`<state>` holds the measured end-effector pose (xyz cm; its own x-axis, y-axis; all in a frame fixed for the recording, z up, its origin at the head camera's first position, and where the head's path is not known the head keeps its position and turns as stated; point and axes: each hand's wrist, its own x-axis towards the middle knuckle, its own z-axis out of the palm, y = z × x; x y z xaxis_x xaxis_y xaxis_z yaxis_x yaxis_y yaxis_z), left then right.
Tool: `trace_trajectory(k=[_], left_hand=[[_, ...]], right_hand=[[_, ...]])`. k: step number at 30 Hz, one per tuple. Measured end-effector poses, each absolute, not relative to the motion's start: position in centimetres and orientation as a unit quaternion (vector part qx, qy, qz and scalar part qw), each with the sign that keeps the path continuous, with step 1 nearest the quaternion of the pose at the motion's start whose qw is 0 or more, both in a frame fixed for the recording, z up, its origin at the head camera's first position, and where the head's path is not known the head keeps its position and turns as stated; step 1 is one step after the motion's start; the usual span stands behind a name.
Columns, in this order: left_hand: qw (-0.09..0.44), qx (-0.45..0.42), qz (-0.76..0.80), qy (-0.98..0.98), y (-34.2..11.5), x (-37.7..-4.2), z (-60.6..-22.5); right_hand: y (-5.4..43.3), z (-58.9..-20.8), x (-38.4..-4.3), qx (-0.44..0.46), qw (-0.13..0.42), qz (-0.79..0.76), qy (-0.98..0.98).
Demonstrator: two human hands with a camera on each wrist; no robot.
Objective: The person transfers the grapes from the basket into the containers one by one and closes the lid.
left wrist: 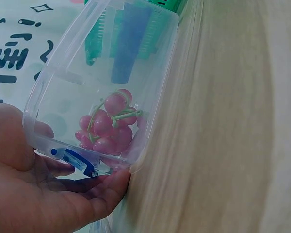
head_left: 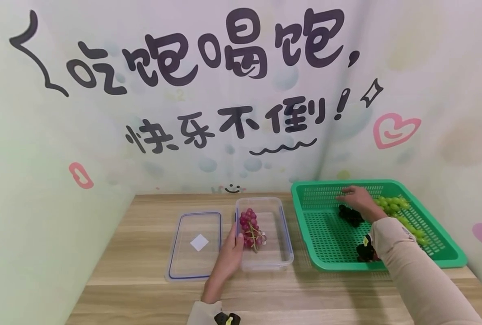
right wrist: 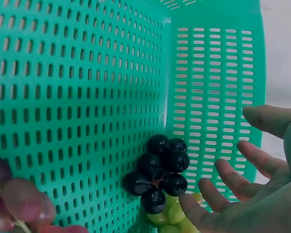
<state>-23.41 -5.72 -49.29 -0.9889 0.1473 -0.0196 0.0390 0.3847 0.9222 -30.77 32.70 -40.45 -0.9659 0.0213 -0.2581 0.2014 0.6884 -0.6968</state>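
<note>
Holds clear box (head_left: 272,239) by its side wall in left grip (head_left: 229,255), left of green basket (head_left: 324,234), likely to steady it, with red grapes (head_left: 247,221) inside; hovers with right grip (head_left: 358,201), released and spread, inside basket near black grapes (head_left: 349,215), perhaps for room around them.

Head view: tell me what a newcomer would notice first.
The large black writing across the wall stands out first. Next comes the bright green basket at the right of the table, with the right hand over it. Left of the basket, the left hand holds a clear box with red grapes inside.
</note>
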Motion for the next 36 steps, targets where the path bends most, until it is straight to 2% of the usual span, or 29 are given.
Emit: trace_trajectory(k=[21,29,36], left_hand=[[0.040,0.065,0.554,0.829,-5.6,-23.3,-49.0],[0.042,0.063,0.553,0.830,-5.6,-23.4,-49.1],[0.046,0.060,0.553,0.830,-5.6,-23.3,-49.1]], right_hand=[[33.5,-41.4,-30.9,0.067,0.145,-0.351,0.923],[33.8,-41.7,-31.0,0.109,0.221,-0.377,0.893],[33.5,-41.4,-30.7,0.110,0.236,-0.378,0.888]])
